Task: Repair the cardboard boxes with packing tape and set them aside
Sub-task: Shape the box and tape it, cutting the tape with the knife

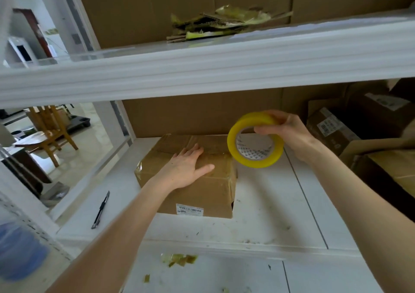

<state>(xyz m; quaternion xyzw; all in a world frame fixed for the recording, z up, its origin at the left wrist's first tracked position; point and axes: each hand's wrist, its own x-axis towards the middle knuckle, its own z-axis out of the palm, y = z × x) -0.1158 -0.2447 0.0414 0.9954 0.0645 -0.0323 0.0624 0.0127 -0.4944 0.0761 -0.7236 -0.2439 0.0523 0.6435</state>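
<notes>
The small brown cardboard box (202,191) sits on the white shelf board (280,202), its labelled side toward the person. The left hand (186,166) lies flat on its top with fingers straight and slightly spread, thumb out toward the near edge. The right hand (285,133) has its fingers curled over the rim of the wide yellow roll of packing tape (253,160), held in the air just above the box's far right corner. Whether a free end of tape already runs to the cardboard cannot be told. The main risk is the box sliding or turning on the smooth board when the tape is pulled, since only a flat palm steadies it, and a strip laid then would go on skewed or wrinkled. The top flaps look creased and not quite flush, so tape laid without pressing them down could bridge the gap and peel. A loose end might also fold back on itself. The slim black utility knife (101,209) lies well to the left, so cutting would mean lifting the steadying hand.
</notes>
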